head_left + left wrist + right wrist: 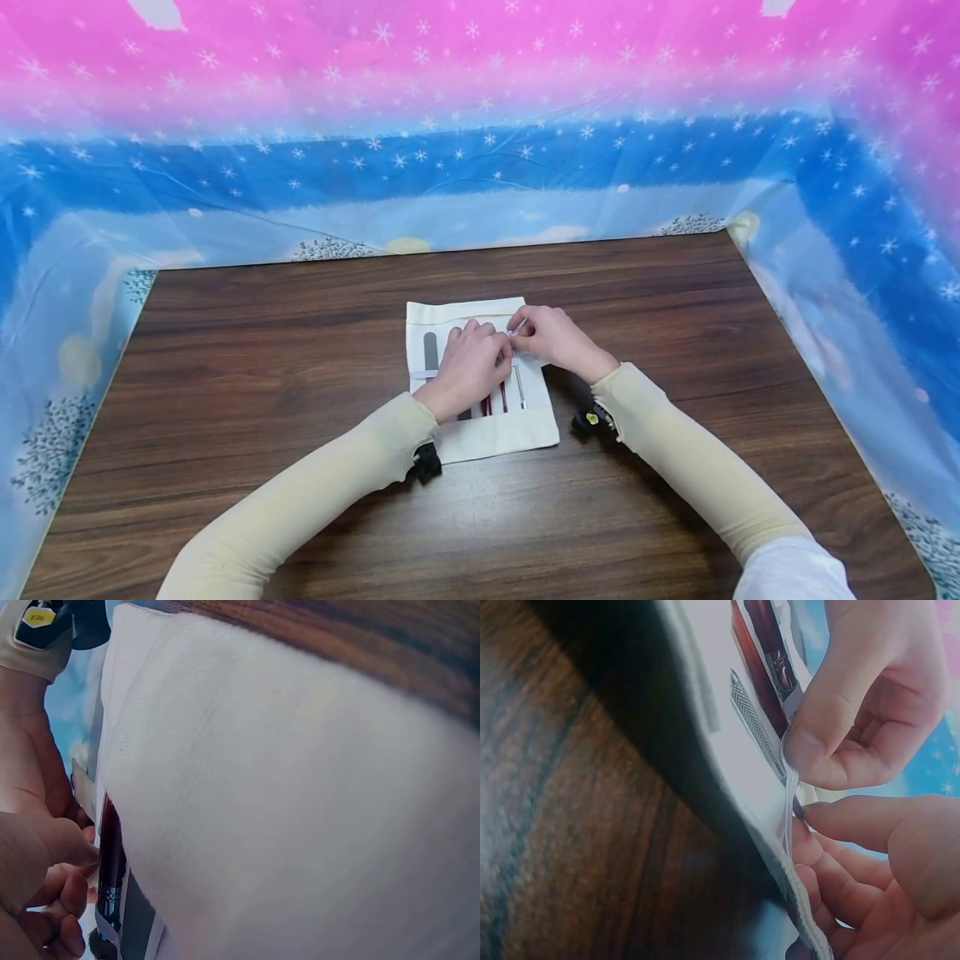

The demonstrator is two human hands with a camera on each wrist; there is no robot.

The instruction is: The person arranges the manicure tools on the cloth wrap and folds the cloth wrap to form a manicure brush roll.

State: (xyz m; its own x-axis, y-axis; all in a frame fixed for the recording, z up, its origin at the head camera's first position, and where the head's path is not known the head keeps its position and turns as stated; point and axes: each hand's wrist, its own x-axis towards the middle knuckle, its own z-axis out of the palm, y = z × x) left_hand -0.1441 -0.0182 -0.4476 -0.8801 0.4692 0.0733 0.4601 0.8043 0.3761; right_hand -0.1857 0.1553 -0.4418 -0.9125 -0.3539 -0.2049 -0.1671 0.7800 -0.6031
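A white cloth tool pouch (498, 432) lies on the table with slim tools standing in its pocket. My left hand (472, 362) is over its middle, thumb and finger pinching the white elastic band (789, 784) that crosses the tools. At the pouch's upper right, my right hand (558, 340) pinches the tip of a slim metal tool with a knurled handle (754, 724), close beside the band. Dark red handles (759, 667) stand next to it. A grey file (431, 350) sits at the left side. In the left wrist view, a dark red brush (112, 855) shows near the fingers.
The dark wooden table (262, 358) extends on all sides of the pouch. A pink and blue snowflake cloth (465, 158) hangs behind it and along both sides. Black wrist cameras, one on the left (427, 462) and one on the right (587, 421), sit low by the sleeves.
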